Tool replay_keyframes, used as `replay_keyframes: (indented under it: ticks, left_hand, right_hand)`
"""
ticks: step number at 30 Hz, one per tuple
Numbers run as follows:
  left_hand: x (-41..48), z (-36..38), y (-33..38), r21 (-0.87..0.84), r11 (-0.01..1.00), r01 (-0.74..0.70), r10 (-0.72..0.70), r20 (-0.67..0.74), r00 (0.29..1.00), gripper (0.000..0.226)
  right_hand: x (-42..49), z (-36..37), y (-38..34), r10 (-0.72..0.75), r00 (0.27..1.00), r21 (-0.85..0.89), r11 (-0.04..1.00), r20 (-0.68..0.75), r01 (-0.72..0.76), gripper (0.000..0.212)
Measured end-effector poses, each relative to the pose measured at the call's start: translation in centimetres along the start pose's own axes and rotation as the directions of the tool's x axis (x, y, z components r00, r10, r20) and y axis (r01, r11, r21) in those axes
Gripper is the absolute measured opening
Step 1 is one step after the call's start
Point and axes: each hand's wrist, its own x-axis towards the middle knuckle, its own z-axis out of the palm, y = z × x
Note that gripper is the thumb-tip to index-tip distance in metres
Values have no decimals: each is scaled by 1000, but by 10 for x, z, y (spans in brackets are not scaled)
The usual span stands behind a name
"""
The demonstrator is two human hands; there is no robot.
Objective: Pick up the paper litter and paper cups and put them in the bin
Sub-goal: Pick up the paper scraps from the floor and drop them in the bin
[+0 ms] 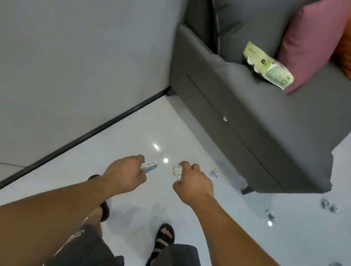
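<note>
You wear dark grey shorts, white print on left leg, lower centre; black strappy open-toe sandals.

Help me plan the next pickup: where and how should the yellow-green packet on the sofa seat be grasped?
Probably pinch the packet across its middle, from above on the sofa's open front side: it is long and narrow, the pink cushion beside its right end. The left hand grips folded paper, the right hand a crumpled wad.

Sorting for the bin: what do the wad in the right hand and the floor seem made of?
The wad in the right hand: crumpled white paper, matte, by its creases. The floor: glossy pale tile, probably; it reflects bright spots.
</note>
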Motion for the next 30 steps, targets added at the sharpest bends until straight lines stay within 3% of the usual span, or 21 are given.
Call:
replay_keyframes:
  ticks: [7,12,19,23,27,30]
  left_hand:
    - [-165,-3,-12,-224,948,225,-258,-128,958,12]
    - [-279,-4,-53,-398,822,407,-519,-232,823,9]
    - [-457,29,-127,-596,601,533,-779,-289,556,13]
    - [-577,68,-166,-640,497,586,-861,-282,422,15]
    - [-699,108,-204,-685,369,629,-929,-280,241,15]
    - [-774,135,-225,-708,280,649,-957,-255,135,15]
  right_hand:
    - [-84,-40,-55,-283,955,-251,921,93,297,54]
    - [-138,-28,-139,-498,848,-382,759,181,527,54]
    - [-257,39,-286,-771,572,-477,406,278,779,53]
    - [-350,100,-359,-841,413,-500,205,350,841,54]
    - [-441,165,-422,-879,217,-479,-16,426,878,55]
    - [-502,208,-462,-879,110,-445,-124,465,887,56]
